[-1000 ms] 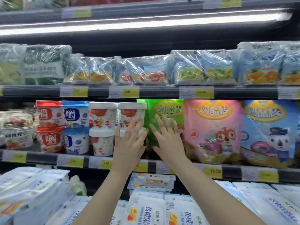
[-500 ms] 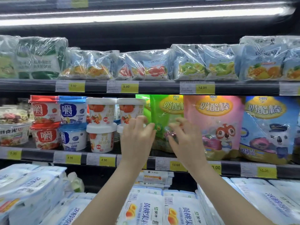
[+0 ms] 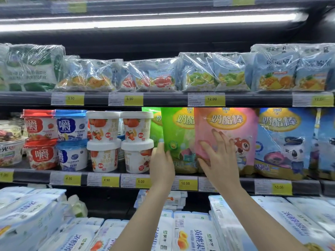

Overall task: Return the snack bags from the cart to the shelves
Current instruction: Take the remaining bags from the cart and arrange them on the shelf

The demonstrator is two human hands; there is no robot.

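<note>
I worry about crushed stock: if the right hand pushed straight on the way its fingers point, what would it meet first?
The pink bag. The right hand is open, fingers already lying against its front, so it seems nothing lies between, though depth is hard to judge.

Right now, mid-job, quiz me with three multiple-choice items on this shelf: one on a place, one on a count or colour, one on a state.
1. Where does the green bag stand?
A. Top shelf
B. Middle shelf, between the white tubs and the pink bag
C. Bottom bin

2. How many white strawberry tubs face front?
A. Two
B. Four
C. Six

3. What is the right hand doing?
A. Lying spread open against the pink bag
B. Clenched on a price tag
C. Hanging free below the shelf

Answers: 1 B, its left edge, by the left hand, borders the tubs. 2 B, two stacks of two. 3 A, its fingers fan out over the bag's front.
</note>
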